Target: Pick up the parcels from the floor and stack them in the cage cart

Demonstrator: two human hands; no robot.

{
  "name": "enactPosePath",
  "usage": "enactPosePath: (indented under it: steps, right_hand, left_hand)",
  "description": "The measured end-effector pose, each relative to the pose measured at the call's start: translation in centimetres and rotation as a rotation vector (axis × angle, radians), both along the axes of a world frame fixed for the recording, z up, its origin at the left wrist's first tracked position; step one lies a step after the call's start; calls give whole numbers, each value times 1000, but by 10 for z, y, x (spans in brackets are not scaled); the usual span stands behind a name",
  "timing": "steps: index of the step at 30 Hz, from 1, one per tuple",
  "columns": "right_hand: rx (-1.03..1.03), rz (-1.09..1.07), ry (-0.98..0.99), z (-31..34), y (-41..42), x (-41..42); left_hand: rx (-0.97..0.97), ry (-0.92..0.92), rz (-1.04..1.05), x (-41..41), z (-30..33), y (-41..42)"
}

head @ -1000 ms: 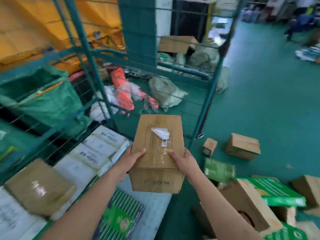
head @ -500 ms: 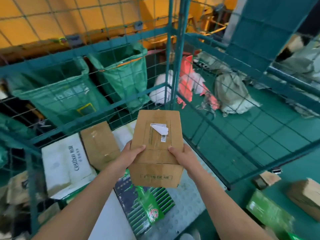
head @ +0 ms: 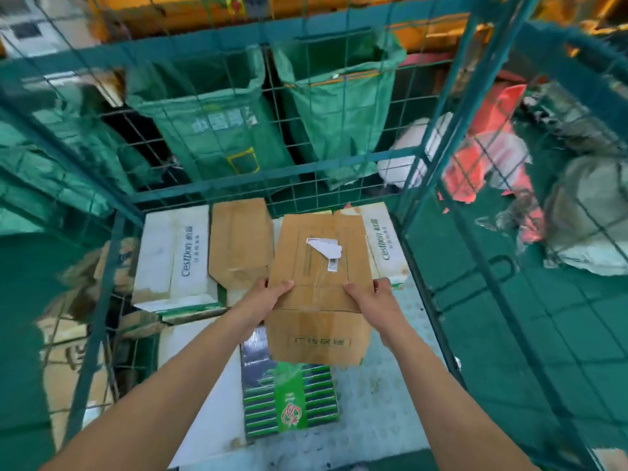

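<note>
In the middle of the frame, the left hand [head: 268, 295] and right hand [head: 372, 297] each have a tight grip on a brown cardboard box [head: 319, 287] with a torn white label, inside the green wire cage cart [head: 204, 175], above a shiny green striped pack [head: 289, 399].

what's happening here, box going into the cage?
A person holds a brown cardboard box in both hands, left hand and right hand gripping its sides, thumbs on top. It is held inside the green cage cart, above parcels already there: white cartons, a flat brown box and a green striped pack. Not set down yet.
</note>
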State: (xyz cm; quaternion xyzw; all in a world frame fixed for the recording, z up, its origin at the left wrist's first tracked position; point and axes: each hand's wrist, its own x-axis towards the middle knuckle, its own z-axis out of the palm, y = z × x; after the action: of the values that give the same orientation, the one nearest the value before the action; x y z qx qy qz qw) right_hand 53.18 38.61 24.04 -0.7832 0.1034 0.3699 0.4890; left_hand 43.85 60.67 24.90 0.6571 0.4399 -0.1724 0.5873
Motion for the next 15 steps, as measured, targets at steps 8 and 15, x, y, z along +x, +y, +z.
enactPosePath:
  steps: [8,15]
  right_hand:
    - [-15,227,213,-55,15,68]
    - [-10,244,103,-127,66,104]
  left_hand:
    - [-202,117,93,27,-71,18]
    - [-218,35,169,59,-139,55]
